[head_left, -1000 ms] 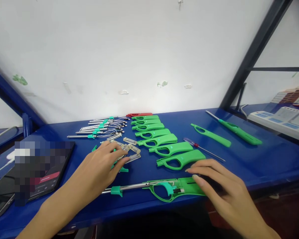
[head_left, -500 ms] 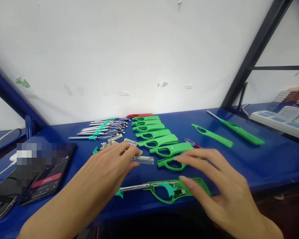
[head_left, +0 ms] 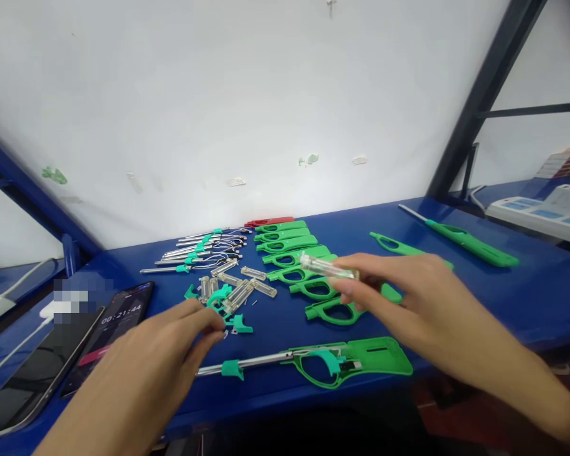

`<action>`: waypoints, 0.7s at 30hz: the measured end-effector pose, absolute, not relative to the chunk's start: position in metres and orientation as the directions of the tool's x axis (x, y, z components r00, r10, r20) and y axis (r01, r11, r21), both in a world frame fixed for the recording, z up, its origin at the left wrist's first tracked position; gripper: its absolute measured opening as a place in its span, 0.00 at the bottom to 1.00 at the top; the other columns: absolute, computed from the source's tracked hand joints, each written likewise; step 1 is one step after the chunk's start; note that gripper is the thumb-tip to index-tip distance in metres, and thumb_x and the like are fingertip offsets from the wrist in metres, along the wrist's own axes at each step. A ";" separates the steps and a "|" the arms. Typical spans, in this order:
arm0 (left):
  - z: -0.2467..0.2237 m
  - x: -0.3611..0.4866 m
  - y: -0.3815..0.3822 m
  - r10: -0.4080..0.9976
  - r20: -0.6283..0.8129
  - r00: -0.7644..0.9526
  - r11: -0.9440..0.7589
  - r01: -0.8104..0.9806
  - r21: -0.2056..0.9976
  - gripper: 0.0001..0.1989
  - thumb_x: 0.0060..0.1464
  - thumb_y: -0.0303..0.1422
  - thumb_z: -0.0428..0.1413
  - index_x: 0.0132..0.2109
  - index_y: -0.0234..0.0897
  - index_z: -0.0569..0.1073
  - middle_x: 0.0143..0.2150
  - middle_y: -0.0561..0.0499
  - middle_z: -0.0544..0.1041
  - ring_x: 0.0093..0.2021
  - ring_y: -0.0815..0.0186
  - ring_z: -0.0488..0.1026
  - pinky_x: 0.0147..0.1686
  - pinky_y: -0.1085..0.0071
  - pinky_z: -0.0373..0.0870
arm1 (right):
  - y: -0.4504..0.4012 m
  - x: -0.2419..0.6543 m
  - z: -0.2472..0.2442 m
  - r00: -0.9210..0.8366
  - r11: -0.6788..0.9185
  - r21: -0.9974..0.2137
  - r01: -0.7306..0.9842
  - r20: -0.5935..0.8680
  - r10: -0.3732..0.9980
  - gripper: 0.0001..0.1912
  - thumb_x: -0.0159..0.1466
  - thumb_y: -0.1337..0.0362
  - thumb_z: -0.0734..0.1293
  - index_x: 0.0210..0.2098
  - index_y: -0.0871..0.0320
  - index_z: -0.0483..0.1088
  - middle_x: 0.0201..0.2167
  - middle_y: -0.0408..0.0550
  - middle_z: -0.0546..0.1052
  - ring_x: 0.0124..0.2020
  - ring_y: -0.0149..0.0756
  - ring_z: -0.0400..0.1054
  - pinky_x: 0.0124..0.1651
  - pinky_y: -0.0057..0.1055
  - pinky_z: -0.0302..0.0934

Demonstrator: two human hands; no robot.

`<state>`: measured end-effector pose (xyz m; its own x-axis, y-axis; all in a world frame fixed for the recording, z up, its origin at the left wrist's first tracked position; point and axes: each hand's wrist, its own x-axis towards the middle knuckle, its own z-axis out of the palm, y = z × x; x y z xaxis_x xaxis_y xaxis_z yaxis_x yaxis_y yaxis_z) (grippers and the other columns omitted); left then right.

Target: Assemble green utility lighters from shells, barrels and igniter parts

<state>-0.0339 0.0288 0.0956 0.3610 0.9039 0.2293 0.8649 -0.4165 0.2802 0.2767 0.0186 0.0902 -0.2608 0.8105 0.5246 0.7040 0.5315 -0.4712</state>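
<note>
My right hand (head_left: 399, 285) pinches a clear plastic tank (head_left: 330, 266) above the row of green handle shells (head_left: 313, 288). My left hand (head_left: 171, 335) is closed at the small teal parts (head_left: 240, 324); whatever its fingertips hold is too small to make out. Behind those fingers lies a pile of clear tanks (head_left: 240, 294). Near the front edge an open green shell (head_left: 384, 358) holds a metal tube (head_left: 266, 360), a teal trigger (head_left: 330, 362) and wires. A second teal piece (head_left: 232, 369) sits around the tube.
Metal tubes with wires (head_left: 194, 253) lie at the back left, beside a red shell (head_left: 273, 221). Two phones (head_left: 118, 316) rest at the left. On the right are a green lighter (head_left: 470, 244) and a power strip (head_left: 541, 212). A white wall stands behind.
The clear tank has passed from my left hand to my right hand, which has lifted it. My left hand has moved left and down to the teal parts, uncovering the pile of tanks.
</note>
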 end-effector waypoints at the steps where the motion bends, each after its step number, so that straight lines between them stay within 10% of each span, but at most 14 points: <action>1: 0.089 -0.040 0.028 0.928 0.175 0.330 -0.366 0.896 0.251 0.17 0.61 0.43 0.51 0.34 0.47 0.84 0.36 0.49 0.84 0.32 0.57 0.82 0.32 0.66 0.71 | 0.018 0.279 0.092 -0.258 0.536 -0.480 0.695 0.529 0.808 0.14 0.77 0.52 0.64 0.45 0.48 0.82 0.37 0.39 0.86 0.30 0.34 0.78 0.28 0.31 0.60; 9: 0.063 -0.046 0.031 0.989 -0.033 0.144 -0.138 0.979 0.152 0.24 0.63 0.45 0.45 0.51 0.48 0.83 0.52 0.45 0.85 0.52 0.43 0.82 0.49 0.54 0.74 | 0.018 0.286 0.096 -0.271 0.508 -0.524 0.684 0.465 0.843 0.17 0.77 0.49 0.63 0.44 0.48 0.81 0.32 0.37 0.84 0.29 0.32 0.76 0.29 0.30 0.61; 21: 0.057 -0.045 0.035 0.945 0.141 0.295 -0.312 0.943 0.113 0.18 0.68 0.37 0.44 0.40 0.42 0.78 0.39 0.46 0.83 0.35 0.55 0.81 0.35 0.64 0.70 | 0.021 0.288 0.094 -0.268 0.519 -0.473 0.712 0.500 0.824 0.16 0.78 0.52 0.64 0.50 0.49 0.83 0.35 0.41 0.86 0.30 0.36 0.78 0.31 0.31 0.66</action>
